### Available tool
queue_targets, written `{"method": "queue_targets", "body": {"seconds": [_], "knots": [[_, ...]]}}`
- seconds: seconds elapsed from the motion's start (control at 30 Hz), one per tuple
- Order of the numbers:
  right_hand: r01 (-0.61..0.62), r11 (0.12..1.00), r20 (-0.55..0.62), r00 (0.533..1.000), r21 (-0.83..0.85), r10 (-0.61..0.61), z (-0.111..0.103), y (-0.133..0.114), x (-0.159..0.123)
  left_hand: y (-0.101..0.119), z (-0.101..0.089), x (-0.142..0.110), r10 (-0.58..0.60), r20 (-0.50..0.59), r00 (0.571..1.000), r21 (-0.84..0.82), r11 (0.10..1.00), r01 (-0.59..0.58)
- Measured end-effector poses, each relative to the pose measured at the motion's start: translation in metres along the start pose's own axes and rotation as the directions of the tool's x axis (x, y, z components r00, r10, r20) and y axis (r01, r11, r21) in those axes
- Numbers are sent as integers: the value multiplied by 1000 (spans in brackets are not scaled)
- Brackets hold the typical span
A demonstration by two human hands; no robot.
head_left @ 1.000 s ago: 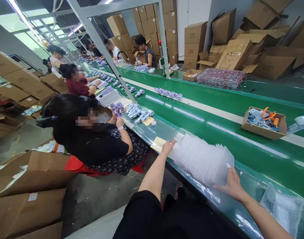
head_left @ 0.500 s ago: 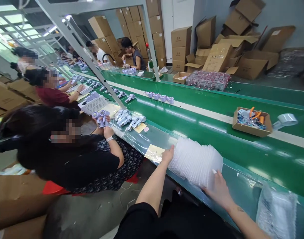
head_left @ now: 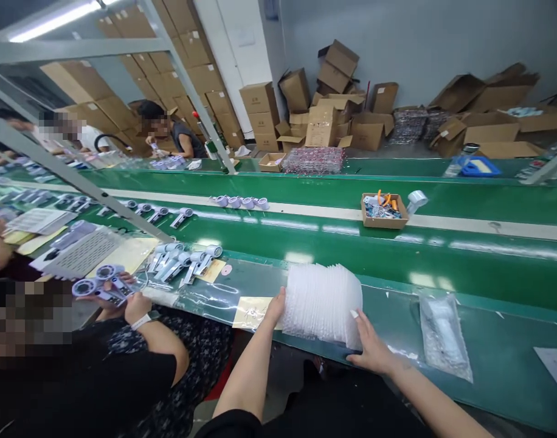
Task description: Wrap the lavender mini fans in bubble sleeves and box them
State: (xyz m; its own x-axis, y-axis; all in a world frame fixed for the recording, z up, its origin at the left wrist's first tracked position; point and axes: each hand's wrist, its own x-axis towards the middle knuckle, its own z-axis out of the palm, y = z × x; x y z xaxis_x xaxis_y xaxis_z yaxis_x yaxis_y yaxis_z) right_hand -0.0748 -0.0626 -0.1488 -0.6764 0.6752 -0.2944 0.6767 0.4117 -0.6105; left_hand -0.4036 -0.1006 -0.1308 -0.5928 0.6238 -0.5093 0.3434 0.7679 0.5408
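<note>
A row of white translucent bubble-wrap bags (head_left: 321,301) stands on edge at the near side of the green bench, packed closely together. My left hand (head_left: 275,307) presses against its left end, the fingers mostly hidden behind it. At the right end, my right hand (head_left: 372,344) has its fingers up along the last bag and its thumb low, so the stack is held between both palms. Partly beside and under my left wrist lies a yellow paper note (head_left: 249,311) with handwriting. Farther right, a filled bubble-wrap bag (head_left: 445,336) with a pale handheld fan inside lies flat.
On the left a co-worker's hands (head_left: 135,304) hold two lavender handheld fans (head_left: 96,286). Several fans (head_left: 180,261) lie piled beside them. Across the belt sit a small carton of parts (head_left: 384,213) and a row of fan heads (head_left: 242,202). A metal frame post (head_left: 82,179) slants at left.
My view has swung to the right. Both hands have come closer together, squeezing the bubble-wrap bags from a slanted, spread row into a shorter, more upright stack.
</note>
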Motion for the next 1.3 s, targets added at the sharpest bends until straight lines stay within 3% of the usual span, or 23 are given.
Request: {"method": "queue_targets", "body": {"seconds": [0.07, 0.13, 0.17, 0.23, 0.27, 0.3, 0.33, 0.4, 0.47, 0.53, 0.6, 0.63, 0.7, 0.9, 1.0, 1.1, 1.2, 1.3], "knots": [[31, 999, -76, 997, 18, -29, -15, 10, -9, -2, -8, -3, 2, -58, 998, -9, 1000, -2], [-19, 999, -318, 948, -28, 9, -36, 31, -22, -5, -15, -12, -5, -142, 990, -12, 1000, 3], [-107, 993, -473, 878, -49, 71, -47, 44, -29, -5, -17, -19, 3, -201, 980, -23, 1000, -8], [-374, 927, -695, 669, -9, 263, -68, 73, -45, -2, -16, -38, 71, -349, 934, -60, 993, -98], [-502, 863, -716, 583, 53, 383, -76, 87, -52, 2, -12, -50, 137, -425, 895, -68, 981, -182], [-606, 788, -681, 531, 111, 505, -82, 99, -58, 8, -6, -63, 226, -486, 844, -56, 956, -288], [-684, 715, -607, 510, 143, 610, -87, 109, -63, 17, 3, -78, 339, -514, 788, -20, 913, -407], [-760, 638, -455, 526, 128, 718, -89, 122, -68, 40, 25, -107, 606, -441, 662, 98, 765, -636], [-762, 642, -423, 557, 83, 715, -86, 128, -66, 64, 52, -133, 832, -237, 502, 205, 548, -811], [-730, 680, -457, 585, 64, 670, -79, 132, -60, 83, 77, -153, 936, -36, 349, 253, 346, -903], [-651, 757, -490, 644, 54, 588, -72, 135, -53, 95, 96, -165, 961, 76, 266, 244, 241, -940], [-596, 801, -502, 681, 43, 534, -69, 136, -50, 99, 103, -168, 962, 97, 255, 223, 229, -948], [-484, 875, -514, 745, 23, 426, -63, 139, -43, 101, 111, -171, 953, 93, 287, 160, 270, -949], [-330, 944, -466, 832, 25, 303, -50, 138, -28, 99, 107, -163, 839, 13, 544, -12, 544, -839], [-264, 964, -404, 880, 23, 250, -50, 137, -25, 100, 108, -165, 789, 7, 614, -9, 614, -789], [-244, 969, -407, 889, -34, 209, -55, 135, -29, 97, 114, -172, 775, 46, 630, 56, 627, -777], [-201, 963, -505, 859, -178, 86, -60, 125, -33, 91, 120, -179, 799, 163, 579, 143, 562, -815], [83, 943, -359, 911, -322, -203, -61, 107, -31, 82, 118, -183, 799, 223, 558, 191, 525, -829]]}}
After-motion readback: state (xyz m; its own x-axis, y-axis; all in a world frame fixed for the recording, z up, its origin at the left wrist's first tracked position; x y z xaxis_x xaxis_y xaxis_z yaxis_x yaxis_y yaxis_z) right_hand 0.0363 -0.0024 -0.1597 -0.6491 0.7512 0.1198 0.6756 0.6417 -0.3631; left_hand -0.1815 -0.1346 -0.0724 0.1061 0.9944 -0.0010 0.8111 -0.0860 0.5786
